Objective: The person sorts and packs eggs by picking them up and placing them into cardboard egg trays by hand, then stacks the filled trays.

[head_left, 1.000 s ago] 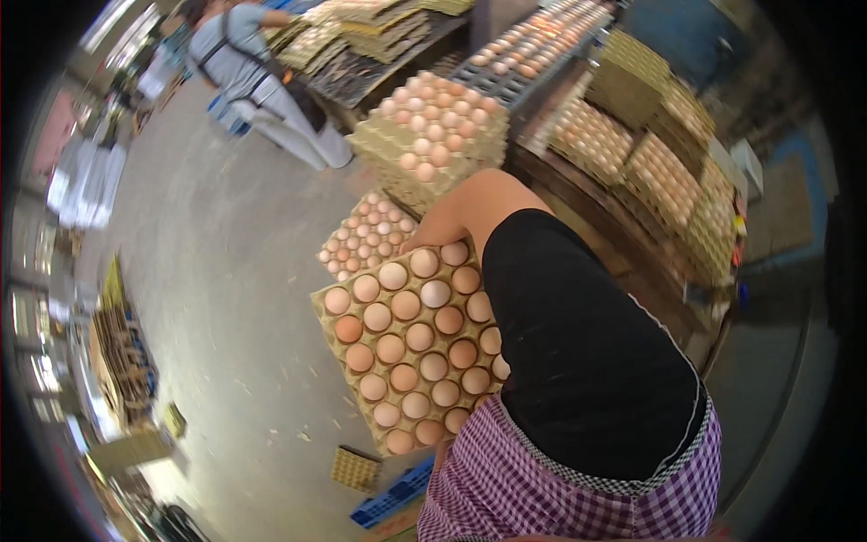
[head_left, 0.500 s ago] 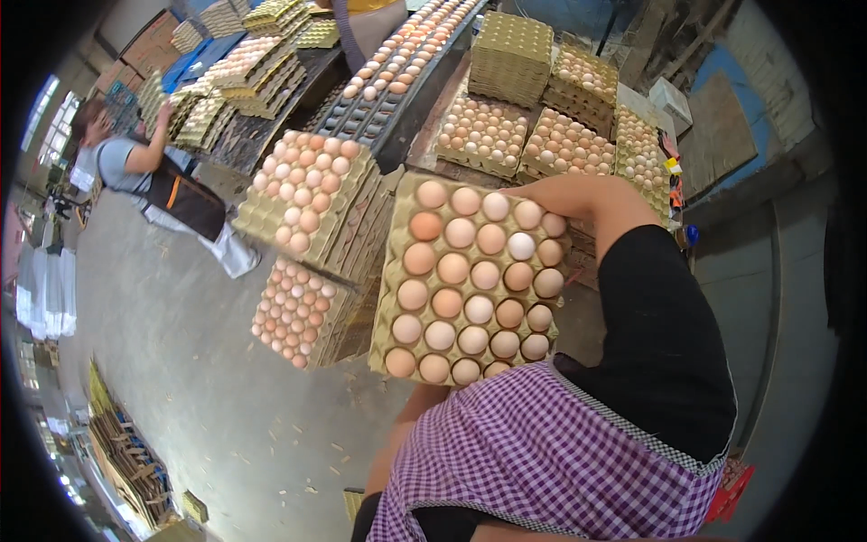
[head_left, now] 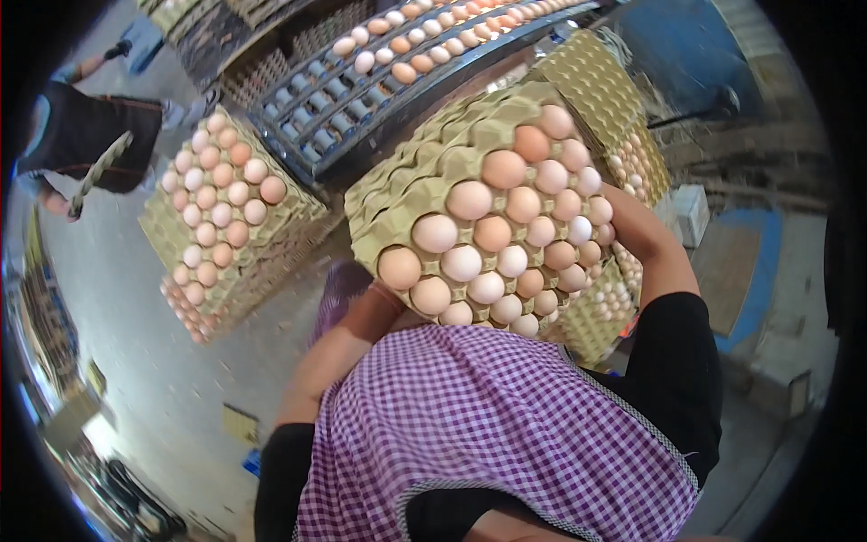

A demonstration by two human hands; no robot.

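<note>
A stack of pulp egg trays (head_left: 406, 194), its top tray filled with brown and pinkish eggs (head_left: 492, 233), is held tilted in front of my apron. My left hand (head_left: 390, 302) supports it from below at the near left, the fingers hidden under the trays. At the far right side my right hand (head_left: 621, 210) grips the stack, its fingers behind the trays. Both arms are bent around the load. The near edge of the stack meets my checked apron (head_left: 433, 388).
Another tall stack of egg trays (head_left: 271, 230) stands on the left. Beyond lies a roller conveyor (head_left: 339, 113) carrying eggs. Empty trays (head_left: 591, 72) and filled trays (head_left: 603, 307) stand at the right. A co-worker in a dark apron (head_left: 90, 135) is at the far left.
My view has swung, and the scene has shifted and turned. The held stack now tilts, showing its far-left side, and my left forearm shows more. The co-worker appears nearer, at the left edge.
</note>
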